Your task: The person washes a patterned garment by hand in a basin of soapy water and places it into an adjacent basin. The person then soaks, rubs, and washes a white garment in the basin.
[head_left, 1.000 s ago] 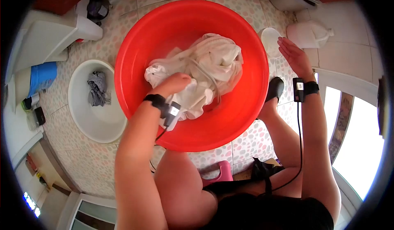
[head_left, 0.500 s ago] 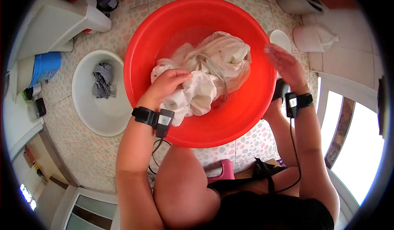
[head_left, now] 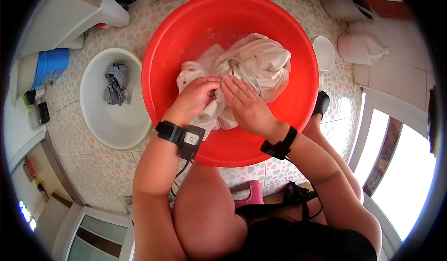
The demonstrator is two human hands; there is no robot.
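Observation:
A wet white garment lies bunched in a large red basin. My left hand is closed, its fingers pinching a fold on the garment's near left side. My right hand lies over the garment with its fingers stretched out and fairly flat. The fingertips of both hands meet near the middle of the cloth. A clear curved strip shows among the folds just beyond my right hand; what it belongs to I cannot tell. Some water appears in the basin's far part.
To the left stands a white tub holding a grey cloth. At the right are a small white bowl and a white jug. A blue container sits far left. Part of a pink stool shows between my legs.
My right hand has come in from beyond the basin's right rim and now rests on the garment beside my left hand. My left hand stays on the cloth.

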